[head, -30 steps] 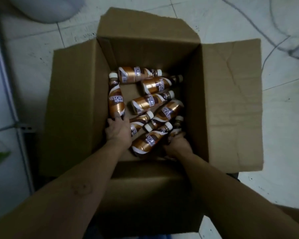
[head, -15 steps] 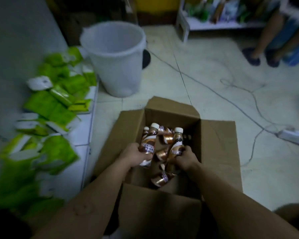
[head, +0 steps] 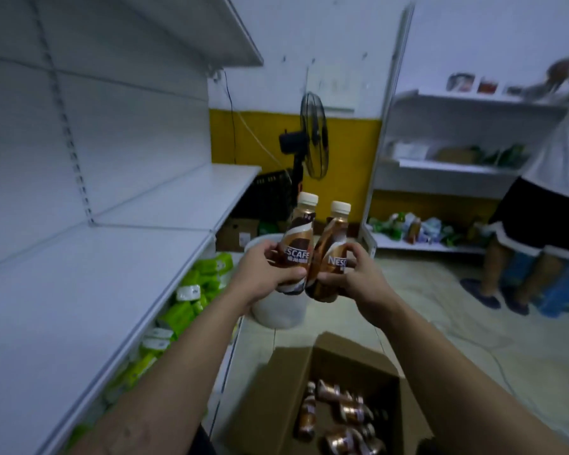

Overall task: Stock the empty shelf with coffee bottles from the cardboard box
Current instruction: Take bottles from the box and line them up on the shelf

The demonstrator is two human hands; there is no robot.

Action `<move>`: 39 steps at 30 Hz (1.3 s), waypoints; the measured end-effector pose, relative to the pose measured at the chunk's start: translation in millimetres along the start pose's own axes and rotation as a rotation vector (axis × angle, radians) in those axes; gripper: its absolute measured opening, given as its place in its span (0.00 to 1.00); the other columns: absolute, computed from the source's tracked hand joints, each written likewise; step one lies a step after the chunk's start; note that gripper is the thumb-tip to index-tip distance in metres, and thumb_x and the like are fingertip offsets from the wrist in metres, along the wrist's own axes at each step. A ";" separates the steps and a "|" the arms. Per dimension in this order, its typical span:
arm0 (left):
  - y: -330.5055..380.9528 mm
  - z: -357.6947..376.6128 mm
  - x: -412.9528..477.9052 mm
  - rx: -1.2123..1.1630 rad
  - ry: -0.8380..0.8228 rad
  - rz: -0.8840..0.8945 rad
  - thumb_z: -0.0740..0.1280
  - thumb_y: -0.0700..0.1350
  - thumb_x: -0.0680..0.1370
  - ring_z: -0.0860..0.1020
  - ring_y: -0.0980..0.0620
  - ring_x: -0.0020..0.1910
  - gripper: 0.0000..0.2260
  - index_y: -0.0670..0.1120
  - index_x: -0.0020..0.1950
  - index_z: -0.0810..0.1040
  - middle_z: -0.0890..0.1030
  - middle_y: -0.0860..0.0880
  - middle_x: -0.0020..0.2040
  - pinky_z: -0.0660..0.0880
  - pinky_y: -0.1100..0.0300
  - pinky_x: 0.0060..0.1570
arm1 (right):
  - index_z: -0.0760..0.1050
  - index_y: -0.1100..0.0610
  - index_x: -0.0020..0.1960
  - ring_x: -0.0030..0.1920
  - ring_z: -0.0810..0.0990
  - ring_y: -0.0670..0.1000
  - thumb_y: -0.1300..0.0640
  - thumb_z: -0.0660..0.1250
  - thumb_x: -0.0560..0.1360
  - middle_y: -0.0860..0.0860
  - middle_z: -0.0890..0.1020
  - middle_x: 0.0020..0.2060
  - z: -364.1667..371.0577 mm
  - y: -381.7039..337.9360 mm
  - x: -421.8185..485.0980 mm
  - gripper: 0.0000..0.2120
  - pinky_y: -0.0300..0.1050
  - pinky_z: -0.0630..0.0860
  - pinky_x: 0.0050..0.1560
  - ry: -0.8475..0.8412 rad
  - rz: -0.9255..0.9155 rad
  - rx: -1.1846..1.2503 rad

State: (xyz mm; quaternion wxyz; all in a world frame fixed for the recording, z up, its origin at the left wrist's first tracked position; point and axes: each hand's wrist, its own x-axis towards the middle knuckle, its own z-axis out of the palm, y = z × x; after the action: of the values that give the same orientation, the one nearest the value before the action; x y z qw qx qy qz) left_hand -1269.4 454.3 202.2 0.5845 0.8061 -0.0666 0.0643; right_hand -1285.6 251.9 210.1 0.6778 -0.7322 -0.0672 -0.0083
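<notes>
My left hand (head: 263, 277) grips a brown coffee bottle (head: 298, 239) with a cream cap, held upright. My right hand (head: 358, 279) grips a second coffee bottle (head: 332, 244), tilted slightly and touching the first. Both bottles are raised in front of me, to the right of the white empty shelf (head: 89, 274), whose board lies bare at my left. Below, the open cardboard box (head: 276, 389) stands on the floor with several more bottles (head: 339, 412) lying inside.
A white bucket (head: 276, 310) stands on the floor behind the box. Green packets (head: 184, 307) fill the shelf below the bare one. A black fan (head: 312, 139) stands by the yellow wall. A person (head: 546, 205) stands at the far-right shelves.
Both hands have lifted a bottle each out of the box and raised them to shelf height. My head has tipped up from the box to the shelves.
</notes>
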 end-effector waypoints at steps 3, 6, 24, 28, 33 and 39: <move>43.0 -25.0 5.5 0.083 0.047 0.114 0.77 0.53 0.55 0.80 0.52 0.51 0.32 0.52 0.57 0.71 0.81 0.51 0.53 0.77 0.51 0.52 | 0.71 0.50 0.59 0.54 0.80 0.56 0.70 0.74 0.66 0.52 0.78 0.54 14.2 -42.7 14.3 0.28 0.60 0.81 0.47 -0.037 -0.132 -0.040; 69.2 -43.2 5.6 0.214 0.118 0.194 0.77 0.51 0.61 0.79 0.53 0.52 0.34 0.54 0.64 0.67 0.79 0.53 0.55 0.74 0.56 0.52 | 0.72 0.47 0.59 0.52 0.81 0.50 0.71 0.76 0.63 0.48 0.80 0.52 32.9 -62.7 29.9 0.31 0.44 0.80 0.44 -0.108 -0.226 -0.033; 105.4 -231.6 -242.1 0.773 0.797 -0.362 0.81 0.54 0.57 0.79 0.55 0.50 0.35 0.53 0.60 0.73 0.81 0.55 0.52 0.78 0.53 0.52 | 0.73 0.48 0.53 0.47 0.82 0.46 0.70 0.77 0.58 0.47 0.82 0.42 308.7 -73.0 -26.2 0.29 0.44 0.81 0.44 -1.168 -0.446 -0.010; 88.8 -245.7 -319.7 0.828 0.993 -0.510 0.80 0.58 0.55 0.79 0.56 0.49 0.37 0.56 0.60 0.71 0.80 0.58 0.52 0.76 0.59 0.48 | 0.73 0.48 0.54 0.47 0.82 0.48 0.70 0.75 0.60 0.50 0.83 0.46 356.3 -82.8 -79.3 0.29 0.44 0.81 0.46 -1.329 -0.477 -0.091; 66.8 -271.0 -389.4 0.734 1.195 -0.577 0.81 0.55 0.57 0.79 0.54 0.51 0.35 0.55 0.58 0.68 0.78 0.58 0.49 0.75 0.58 0.47 | 0.71 0.47 0.58 0.49 0.81 0.46 0.69 0.75 0.62 0.48 0.81 0.49 409.4 -98.4 -137.2 0.30 0.39 0.78 0.44 -1.441 -0.533 -0.122; 93.1 -306.1 -401.3 0.761 1.224 -0.462 0.80 0.48 0.61 0.74 0.49 0.60 0.46 0.57 0.72 0.58 0.71 0.50 0.66 0.75 0.52 0.55 | 0.70 0.41 0.59 0.47 0.81 0.47 0.69 0.73 0.65 0.46 0.80 0.48 449.5 -102.2 -162.7 0.32 0.43 0.80 0.44 -1.388 -0.615 -0.248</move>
State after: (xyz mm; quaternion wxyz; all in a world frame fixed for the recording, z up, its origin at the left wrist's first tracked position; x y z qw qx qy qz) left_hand -1688.7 729.7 310.7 0.1970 0.7661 0.4673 0.3948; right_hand -1493.5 691.8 258.2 0.3602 -0.5885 -0.6765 0.2575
